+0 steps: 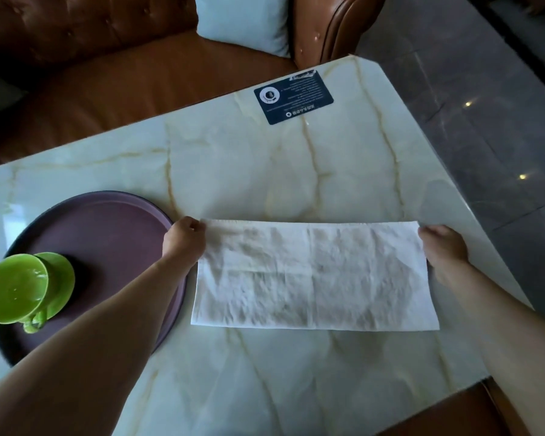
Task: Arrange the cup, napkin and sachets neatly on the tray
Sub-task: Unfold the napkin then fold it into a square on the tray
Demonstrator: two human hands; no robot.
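A white paper napkin [315,275] hangs spread out as a wide rectangle over the marble table. My left hand [184,239] pinches its upper left corner and my right hand [442,243] pinches its upper right corner. To the left lies a round purple tray [114,228] with a dark rim. On the tray's left part stands a green cup [13,292] on a green saucer [60,278], handle toward me. My left forearm crosses the tray's right edge. No sachets show.
A dark blue printed card [293,97] lies flat near the table's far edge. Behind the marble table [265,171] is a brown leather sofa [107,73] with a pale blue cushion [246,20]. Grey tiled floor [485,105] lies beyond the table's right edge.
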